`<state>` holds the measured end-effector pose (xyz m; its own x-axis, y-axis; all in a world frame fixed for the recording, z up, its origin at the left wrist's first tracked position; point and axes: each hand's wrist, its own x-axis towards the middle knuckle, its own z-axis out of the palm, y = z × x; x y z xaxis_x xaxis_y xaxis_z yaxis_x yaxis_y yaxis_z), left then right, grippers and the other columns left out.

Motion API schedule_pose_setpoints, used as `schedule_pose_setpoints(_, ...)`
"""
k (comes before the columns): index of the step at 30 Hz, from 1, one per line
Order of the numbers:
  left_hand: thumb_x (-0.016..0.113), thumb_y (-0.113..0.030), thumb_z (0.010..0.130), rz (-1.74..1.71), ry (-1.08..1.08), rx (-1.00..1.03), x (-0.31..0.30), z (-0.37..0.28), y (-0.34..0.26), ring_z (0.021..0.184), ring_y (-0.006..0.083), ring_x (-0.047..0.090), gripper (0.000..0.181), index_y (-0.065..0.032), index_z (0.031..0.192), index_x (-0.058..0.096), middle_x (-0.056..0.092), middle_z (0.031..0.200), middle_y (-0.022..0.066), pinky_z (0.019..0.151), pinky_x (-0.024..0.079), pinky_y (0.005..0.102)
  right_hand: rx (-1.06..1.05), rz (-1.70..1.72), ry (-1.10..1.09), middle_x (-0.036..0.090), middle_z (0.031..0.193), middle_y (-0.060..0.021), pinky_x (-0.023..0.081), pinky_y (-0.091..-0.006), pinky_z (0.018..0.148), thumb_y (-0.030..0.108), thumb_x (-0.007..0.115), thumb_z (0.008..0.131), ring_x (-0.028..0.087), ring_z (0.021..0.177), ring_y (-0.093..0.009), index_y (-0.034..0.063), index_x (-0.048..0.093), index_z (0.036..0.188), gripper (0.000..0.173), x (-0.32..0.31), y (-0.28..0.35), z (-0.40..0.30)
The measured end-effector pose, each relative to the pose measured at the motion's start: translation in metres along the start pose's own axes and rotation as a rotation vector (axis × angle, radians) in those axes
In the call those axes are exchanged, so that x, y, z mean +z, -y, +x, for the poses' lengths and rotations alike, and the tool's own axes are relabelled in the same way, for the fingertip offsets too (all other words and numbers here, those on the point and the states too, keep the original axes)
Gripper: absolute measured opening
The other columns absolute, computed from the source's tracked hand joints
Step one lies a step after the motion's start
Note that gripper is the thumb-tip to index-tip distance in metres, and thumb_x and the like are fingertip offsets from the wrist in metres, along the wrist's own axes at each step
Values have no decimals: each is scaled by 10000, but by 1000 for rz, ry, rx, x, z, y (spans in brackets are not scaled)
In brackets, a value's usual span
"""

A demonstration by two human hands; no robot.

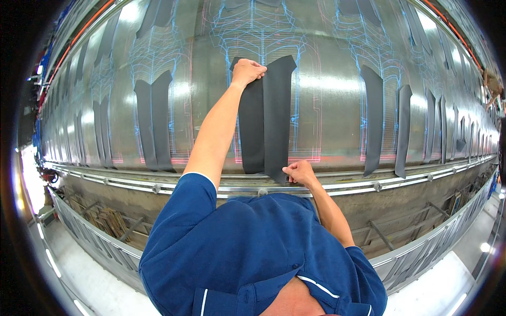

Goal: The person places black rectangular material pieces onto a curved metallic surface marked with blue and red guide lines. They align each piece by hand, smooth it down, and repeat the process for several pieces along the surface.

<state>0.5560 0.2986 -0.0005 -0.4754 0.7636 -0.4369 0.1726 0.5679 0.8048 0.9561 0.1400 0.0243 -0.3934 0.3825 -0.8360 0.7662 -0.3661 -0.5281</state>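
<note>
Two dark grey fabric panels lie lengthwise before me on a long metal table (340, 130) marked with blue and pink lines. The right panel (277, 118) laps along the inner edge of the left panel (252, 126). My left hand (248, 72) pinches the right panel's far inner corner, above the left panel's top. My right hand (300, 173) has thumb and finger closed on the right panel's near pointed end, by the table's front edge. How the fabric sits between the fingers is partly hidden.
Similar fabric pieces lie in pairs to the left (152, 122) and to the right (373, 122), with more further along and across the table. A metal rail (340, 192) with round fittings runs along the near edge, close to my body. Below it are racks holding flat pieces (106, 225).
</note>
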Motion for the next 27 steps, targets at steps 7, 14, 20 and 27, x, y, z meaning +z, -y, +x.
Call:
schedule_pose_setpoints(7,842,-250,848,25,-3,-9,0,0,0,736,105,767,214,-45,910,845,821,812,41,792,598,275,8,-2,-14,711,621,-71,525,-295,524,260,822,952,643,523,-124,-10,829,845,290,-1,9,-3)
schedule_pose_setpoints(14,856,-214,881,34,-12,29,1,-3,-4,702,89,739,241,12,959,835,810,806,59,690,585,249,20,-13,-10,746,647,-89,567,-306,557,300,831,935,682,533,-136,-15,847,887,318,-2,6,-1)
schedule_pose_setpoints(20,857,-223,878,44,-19,25,0,-2,-2,703,88,739,248,10,960,836,812,809,56,697,587,252,13,-14,-21,741,636,-92,571,-308,552,294,831,924,686,531,-137,-21,844,866,320,-1,6,0)
schedule_pose_setpoints(27,859,-237,872,64,-23,22,2,-1,-1,710,92,746,250,-2,956,839,812,806,57,704,584,256,3,-19,-47,737,622,-89,568,-315,549,289,827,910,679,520,-139,-13,824,772,332,-1,8,-1)
